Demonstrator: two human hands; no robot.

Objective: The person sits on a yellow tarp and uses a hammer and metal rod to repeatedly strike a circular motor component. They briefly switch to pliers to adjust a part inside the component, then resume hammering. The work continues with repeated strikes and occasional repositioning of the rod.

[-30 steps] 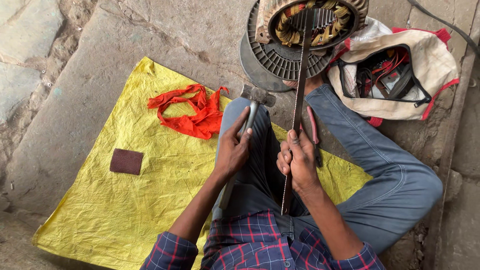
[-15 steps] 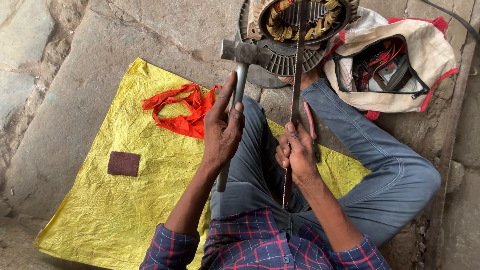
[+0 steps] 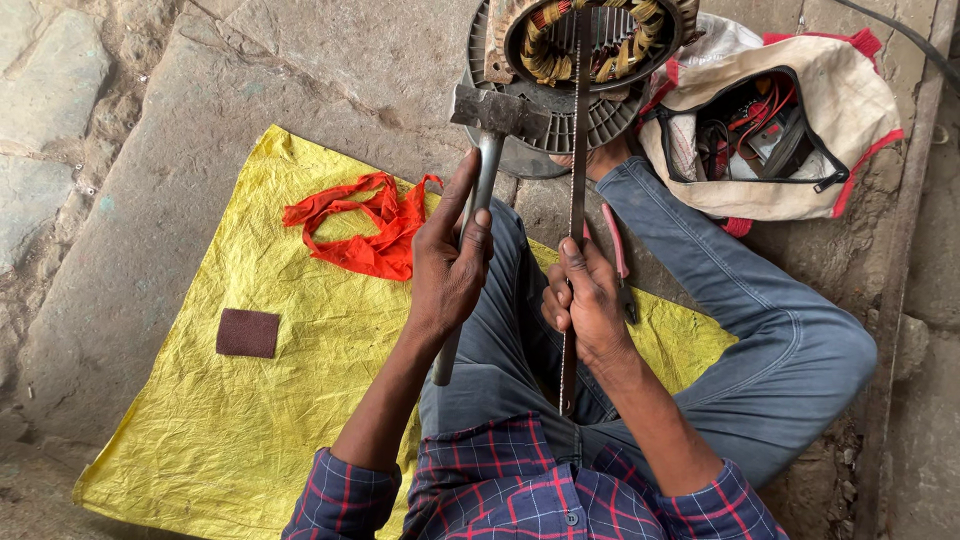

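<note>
Yellow sheet (image 3: pixel 250 420) on stone floor, brown pad (image 3: pixel 248 333), orange rag (image 3: pixel 365 225). Left hand (image 3: pixel 450 265) closed round hammer (image 3: pixel 478 170), head raised near motor stator (image 3: pixel 590 60). Right hand (image 3: pixel 585 300) gripping hacksaw blade (image 3: pixel 577 150) reaching into stator. Cloth tool bag (image 3: pixel 790 140) rightmost.

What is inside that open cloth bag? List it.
The cream bag with red trim shows red wires and a grey, boxy device. Whatever lies deeper is hidden in the dark.
</note>
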